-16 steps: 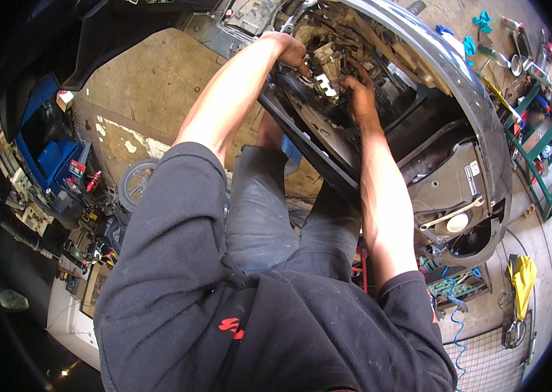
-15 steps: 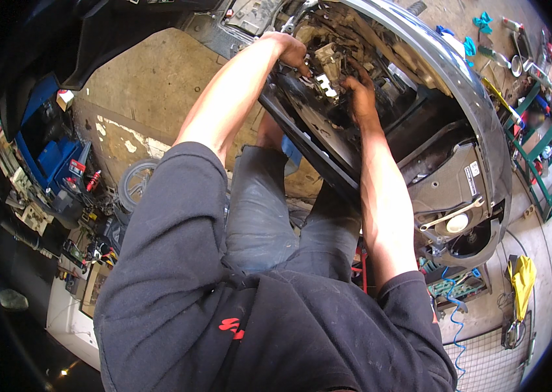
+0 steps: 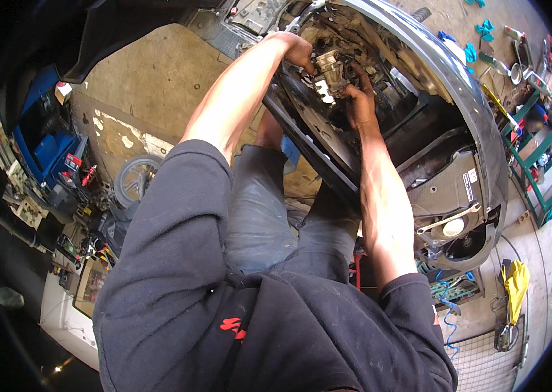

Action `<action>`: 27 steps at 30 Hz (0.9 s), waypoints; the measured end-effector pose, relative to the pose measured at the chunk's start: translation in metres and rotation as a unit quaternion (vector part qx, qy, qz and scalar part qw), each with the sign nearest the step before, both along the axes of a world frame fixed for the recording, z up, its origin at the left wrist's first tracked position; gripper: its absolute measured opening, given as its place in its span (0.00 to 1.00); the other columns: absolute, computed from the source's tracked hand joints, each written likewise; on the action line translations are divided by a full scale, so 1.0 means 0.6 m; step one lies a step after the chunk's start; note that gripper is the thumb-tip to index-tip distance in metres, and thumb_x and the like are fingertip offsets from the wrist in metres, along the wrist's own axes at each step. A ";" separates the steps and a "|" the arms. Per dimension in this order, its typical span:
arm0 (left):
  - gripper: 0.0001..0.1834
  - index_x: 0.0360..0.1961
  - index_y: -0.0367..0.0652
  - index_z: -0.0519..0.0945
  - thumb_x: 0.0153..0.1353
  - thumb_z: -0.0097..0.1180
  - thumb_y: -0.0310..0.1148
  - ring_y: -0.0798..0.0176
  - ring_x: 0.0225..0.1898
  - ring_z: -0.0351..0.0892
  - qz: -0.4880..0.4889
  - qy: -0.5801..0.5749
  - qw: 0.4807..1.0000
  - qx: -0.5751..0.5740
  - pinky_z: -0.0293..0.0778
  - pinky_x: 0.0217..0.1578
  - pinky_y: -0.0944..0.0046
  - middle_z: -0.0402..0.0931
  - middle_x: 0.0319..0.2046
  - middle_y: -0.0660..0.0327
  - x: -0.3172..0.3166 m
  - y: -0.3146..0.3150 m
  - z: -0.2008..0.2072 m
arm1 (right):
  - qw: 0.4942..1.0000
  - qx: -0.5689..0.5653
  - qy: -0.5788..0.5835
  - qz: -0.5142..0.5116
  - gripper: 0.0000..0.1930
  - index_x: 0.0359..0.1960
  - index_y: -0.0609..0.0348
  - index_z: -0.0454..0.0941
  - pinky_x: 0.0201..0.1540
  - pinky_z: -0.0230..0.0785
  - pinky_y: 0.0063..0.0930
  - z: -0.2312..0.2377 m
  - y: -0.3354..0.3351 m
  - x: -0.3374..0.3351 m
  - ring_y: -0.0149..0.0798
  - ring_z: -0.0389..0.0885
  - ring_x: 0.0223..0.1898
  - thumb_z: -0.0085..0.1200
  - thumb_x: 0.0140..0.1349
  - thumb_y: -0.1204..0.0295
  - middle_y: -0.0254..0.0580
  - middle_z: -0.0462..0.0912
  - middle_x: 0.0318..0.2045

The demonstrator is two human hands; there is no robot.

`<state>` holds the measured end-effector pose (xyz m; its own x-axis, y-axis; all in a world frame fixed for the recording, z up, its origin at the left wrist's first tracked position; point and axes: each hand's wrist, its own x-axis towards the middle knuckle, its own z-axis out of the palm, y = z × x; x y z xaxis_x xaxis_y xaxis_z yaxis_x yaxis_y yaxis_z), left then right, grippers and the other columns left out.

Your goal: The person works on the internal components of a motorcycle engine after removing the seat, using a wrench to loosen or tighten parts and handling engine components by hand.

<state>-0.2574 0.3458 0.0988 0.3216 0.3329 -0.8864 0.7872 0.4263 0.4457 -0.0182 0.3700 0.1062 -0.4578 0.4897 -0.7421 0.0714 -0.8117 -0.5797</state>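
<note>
A dirty, light-grey cast metal part with a bright white plate on its near side sits at the edge of an open cavity in a dark vehicle body. My left hand bends in from the left, its fingers curled against the part's left edge. On the other side, my right hand grips it, thumb at the near side and fingers reaching up along the right. Some fingertips are hidden by the part. Just below lies a long black panel edge.
A combination wrench rests on the dark body panel beside a white round cap. At right stand a green metal frame and a yellow cloth-like bundle. A wheel and assorted parts lie at left.
The metal part and my right hand have shifted slightly down toward me. My left fingers have moved a little along the part's left side.
</note>
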 end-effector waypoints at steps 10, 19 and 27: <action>0.38 0.42 0.31 0.82 0.46 0.67 0.60 0.52 0.43 0.82 -0.016 -0.043 0.999 0.001 0.74 0.43 0.54 0.82 0.40 0.46 0.001 -0.010 -0.041 | 0.997 -0.011 0.011 -0.071 0.38 0.64 0.61 0.61 0.54 0.69 0.35 -0.017 0.005 0.004 0.44 0.76 0.49 0.48 0.44 0.87 0.49 0.75 0.52; 0.41 0.35 0.28 0.81 0.41 0.68 0.63 0.46 0.38 0.83 -0.017 -0.019 0.995 0.092 0.76 0.39 0.53 0.81 0.33 0.42 0.014 -0.016 -0.020 | 0.998 -0.002 0.007 -0.059 0.38 0.63 0.61 0.62 0.55 0.69 0.36 -0.020 0.005 0.007 0.45 0.76 0.50 0.48 0.43 0.87 0.50 0.75 0.52; 0.44 0.32 0.28 0.81 0.43 0.64 0.69 0.44 0.35 0.82 -0.011 -0.012 0.996 0.090 0.75 0.37 0.52 0.81 0.31 0.42 0.011 -0.017 -0.002 | 0.997 -0.032 0.007 -0.072 0.37 0.63 0.64 0.65 0.56 0.67 0.34 0.004 0.015 -0.001 0.44 0.74 0.54 0.49 0.42 0.85 0.51 0.74 0.54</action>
